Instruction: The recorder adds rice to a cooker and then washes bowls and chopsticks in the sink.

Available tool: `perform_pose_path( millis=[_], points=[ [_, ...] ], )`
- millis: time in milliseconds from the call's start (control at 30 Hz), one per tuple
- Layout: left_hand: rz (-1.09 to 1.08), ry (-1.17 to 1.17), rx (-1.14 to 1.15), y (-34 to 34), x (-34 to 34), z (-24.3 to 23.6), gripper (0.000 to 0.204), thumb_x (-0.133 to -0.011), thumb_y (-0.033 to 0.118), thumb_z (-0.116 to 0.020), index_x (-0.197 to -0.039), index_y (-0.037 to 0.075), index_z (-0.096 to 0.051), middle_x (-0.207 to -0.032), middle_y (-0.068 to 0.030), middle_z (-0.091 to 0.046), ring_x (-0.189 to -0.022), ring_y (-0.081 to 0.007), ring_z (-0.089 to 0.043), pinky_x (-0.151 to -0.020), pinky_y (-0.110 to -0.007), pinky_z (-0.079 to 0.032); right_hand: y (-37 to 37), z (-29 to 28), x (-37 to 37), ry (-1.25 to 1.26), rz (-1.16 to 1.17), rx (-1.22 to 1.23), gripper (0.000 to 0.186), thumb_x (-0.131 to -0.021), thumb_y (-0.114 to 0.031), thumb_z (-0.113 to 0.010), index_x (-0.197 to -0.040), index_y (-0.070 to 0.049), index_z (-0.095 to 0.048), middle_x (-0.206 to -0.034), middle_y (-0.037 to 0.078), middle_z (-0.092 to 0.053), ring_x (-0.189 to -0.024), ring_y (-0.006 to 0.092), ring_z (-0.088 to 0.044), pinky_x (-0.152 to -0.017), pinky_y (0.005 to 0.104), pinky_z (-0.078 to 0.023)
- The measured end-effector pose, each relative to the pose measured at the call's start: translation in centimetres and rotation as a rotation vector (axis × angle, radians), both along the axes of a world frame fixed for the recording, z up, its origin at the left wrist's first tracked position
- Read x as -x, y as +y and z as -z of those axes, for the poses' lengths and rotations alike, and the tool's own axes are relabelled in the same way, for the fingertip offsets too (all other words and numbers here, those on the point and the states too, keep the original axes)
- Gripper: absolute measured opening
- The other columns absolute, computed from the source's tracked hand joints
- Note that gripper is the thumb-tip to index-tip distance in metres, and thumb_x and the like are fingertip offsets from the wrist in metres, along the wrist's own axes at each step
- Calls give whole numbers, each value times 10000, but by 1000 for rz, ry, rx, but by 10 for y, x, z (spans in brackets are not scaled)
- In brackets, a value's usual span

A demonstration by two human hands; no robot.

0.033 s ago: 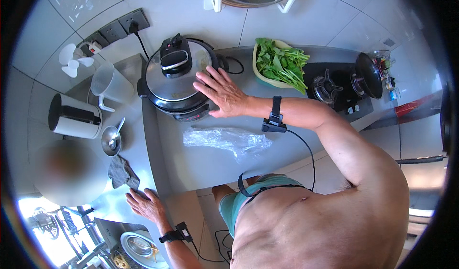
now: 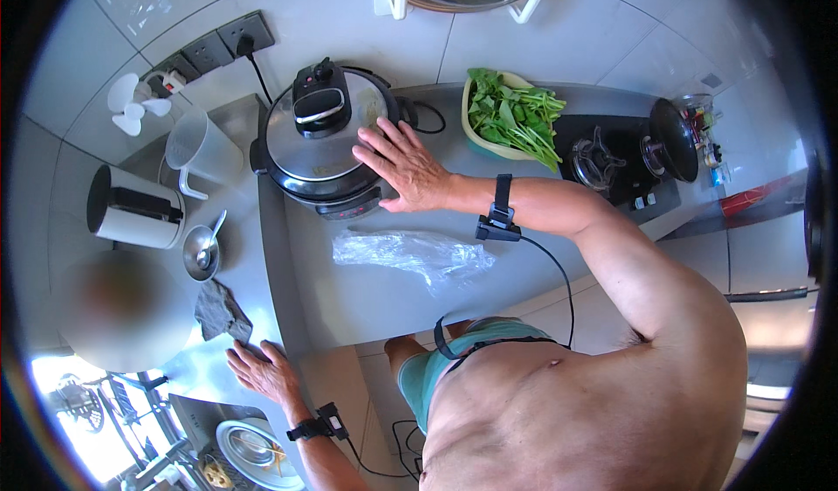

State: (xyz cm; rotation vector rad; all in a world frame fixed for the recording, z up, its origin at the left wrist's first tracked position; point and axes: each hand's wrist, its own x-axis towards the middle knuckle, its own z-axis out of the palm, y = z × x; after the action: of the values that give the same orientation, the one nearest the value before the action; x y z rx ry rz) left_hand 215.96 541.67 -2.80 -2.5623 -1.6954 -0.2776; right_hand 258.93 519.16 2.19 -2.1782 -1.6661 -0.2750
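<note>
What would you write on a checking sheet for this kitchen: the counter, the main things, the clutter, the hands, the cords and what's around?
Counter: grey, with a cooker, greens and a plastic bag on it.
Main things: cooker with its lid on.
Clutter: crumpled clear plastic bag; grey cloth; metal bowl with a spoon in it.
Hands: right hand spread at the lid's edge, left hand at the counter edge below the cloth; neither holds anything.
Cords: black cord from a wall socket; cables at both wrists.
Surroundings: greens in a tub, stove to their right, tiled wall behind.
</note>
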Motion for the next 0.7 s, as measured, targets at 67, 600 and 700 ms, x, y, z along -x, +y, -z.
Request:
perform_pose_path(
  millis=[67, 600, 700],
  points=[
    [3, -10, 15, -3, -9, -7, 644, -1005, 439, -466, -1534, 79, -393, -1602, -224, -327, -1496, -360, -273, -1204, -527, -201, -2, 5, -2, -2, -2, -10, 1170, -609, -374, -913, -1563, -113, -288, -1616, 196, -234, -1497, 474, -173, -1168, 670, -202],
    [6, -65, 11, -2, 0, -4, 669, -1002, 457, -462, -1551, 87, -366, -1619, -204, -309, -1505, -371, -252, -1226, -525, -171, 12, 5, 18, -86, 107, -99, 1067, -592, -376, -902, -1476, -110, -368, -1554, 182, -307, -1475, 468, -224, -1161, 668, -235],
    [-10, -45, 54, -2, 0, -6, 687, -995, 476, -463, -1556, 91, -361, -1629, -203, -287, -1518, -380, -225, -1229, -538, -159, 11, 5, 21, -88, 126, -91, 1092, -597, -353, -909, -1497, -93, -349, -1578, 177, -288, -1493, 457, -204, -1186, 638, -218]
  ],
)
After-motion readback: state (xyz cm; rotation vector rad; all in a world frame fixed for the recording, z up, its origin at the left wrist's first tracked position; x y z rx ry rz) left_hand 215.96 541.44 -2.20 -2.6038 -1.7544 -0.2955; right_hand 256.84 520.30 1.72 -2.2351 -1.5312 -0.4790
